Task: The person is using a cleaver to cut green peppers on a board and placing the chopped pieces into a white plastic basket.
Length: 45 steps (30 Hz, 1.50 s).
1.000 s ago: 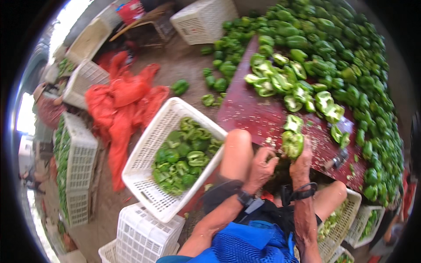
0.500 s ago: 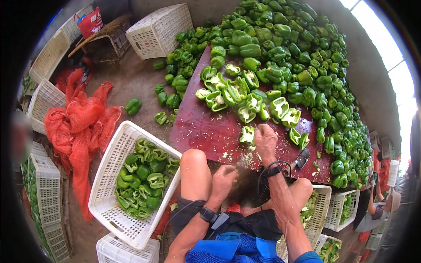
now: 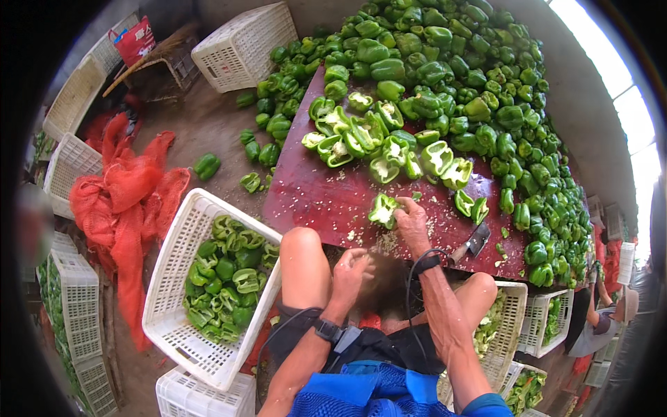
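My right hand (image 3: 411, 221) reaches over the red board (image 3: 313, 212) and pinches the right edge of a halved green bell pepper (image 3: 383, 210), whose pale core faces up. Above my left knee, my left hand (image 3: 351, 272) hangs loosely curled with its fingers a little apart; nothing shows in it. Behind the held half lies a cluster of cut pepper halves (image 3: 368, 132), with two more halves (image 3: 471, 205) to the right. A cleaver (image 3: 476, 241) rests on the board beside my right wrist, its handle toward me.
A large heap of whole green peppers (image 3: 445, 66) covers the board's far and right sides. At my left stands a white crate (image 3: 167, 285) of cut peppers; another crate (image 3: 511, 326) is by my right knee. Red netting (image 3: 125, 194) lies on the floor. Another person (image 3: 601, 323) works far right.
My right hand has come to the pepper half and taken hold of its edge, shifting it slightly toward me. My left hand's fingers have loosened a little. The whole view has shifted slightly.
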Motion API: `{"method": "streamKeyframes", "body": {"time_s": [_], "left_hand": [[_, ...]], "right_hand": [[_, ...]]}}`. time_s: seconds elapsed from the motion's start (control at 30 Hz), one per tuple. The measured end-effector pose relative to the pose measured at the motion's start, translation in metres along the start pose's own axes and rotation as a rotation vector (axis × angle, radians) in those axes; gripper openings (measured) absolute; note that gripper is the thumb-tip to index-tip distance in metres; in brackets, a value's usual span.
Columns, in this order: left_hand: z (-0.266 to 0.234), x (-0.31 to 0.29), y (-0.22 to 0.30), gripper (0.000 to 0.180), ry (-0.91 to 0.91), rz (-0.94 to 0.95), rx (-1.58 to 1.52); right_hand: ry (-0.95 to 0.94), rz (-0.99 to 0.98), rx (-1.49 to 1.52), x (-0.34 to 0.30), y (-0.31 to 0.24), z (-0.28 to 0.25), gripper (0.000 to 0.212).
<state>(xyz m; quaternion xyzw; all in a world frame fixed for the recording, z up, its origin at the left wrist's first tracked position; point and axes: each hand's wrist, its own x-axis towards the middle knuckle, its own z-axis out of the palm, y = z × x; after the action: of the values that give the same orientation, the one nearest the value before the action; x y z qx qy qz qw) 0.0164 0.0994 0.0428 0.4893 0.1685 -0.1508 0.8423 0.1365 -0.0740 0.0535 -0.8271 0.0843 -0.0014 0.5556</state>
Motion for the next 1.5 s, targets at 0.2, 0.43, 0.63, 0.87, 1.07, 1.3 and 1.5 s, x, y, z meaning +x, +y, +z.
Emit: {"method": "streamKeyframes", "body": {"time_s": [0.2,0.43,0.63,0.87,1.07,1.3,1.5], "left_hand": [[-0.01,-0.002,0.025,0.06,-0.097,-0.348,-0.464],[-0.005,0.007,-0.008,0.034,-0.119,-0.011,-0.437],[-0.013,0.003,-0.001,0.033,-0.033,0.179,-0.117],[-0.01,0.0,-0.004,0.033,-0.132,0.098,-0.028],[-0.006,-0.005,0.002,0.032,-0.156,0.23,0.484],[-0.003,-0.009,0.014,0.025,-0.102,0.215,0.652],[-0.01,-0.007,-0.003,0.026,-0.074,0.22,0.449]], "right_hand": [[-0.479,-0.302,-0.146,-0.066,-0.057,-0.006,0.029],[0.056,-0.484,-0.468,-0.125,-0.057,0.017,0.021],[-0.2,-0.119,-0.088,-0.121,-0.037,0.031,0.037],[-0.28,-0.095,-0.236,-0.121,-0.032,0.014,0.034],[-0.243,-0.204,-0.362,-0.117,-0.003,0.025,0.036],[-0.071,-0.24,-0.565,-0.127,0.014,0.049,0.027],[-0.19,-0.339,-0.48,-0.129,0.037,0.037,0.019]]}}
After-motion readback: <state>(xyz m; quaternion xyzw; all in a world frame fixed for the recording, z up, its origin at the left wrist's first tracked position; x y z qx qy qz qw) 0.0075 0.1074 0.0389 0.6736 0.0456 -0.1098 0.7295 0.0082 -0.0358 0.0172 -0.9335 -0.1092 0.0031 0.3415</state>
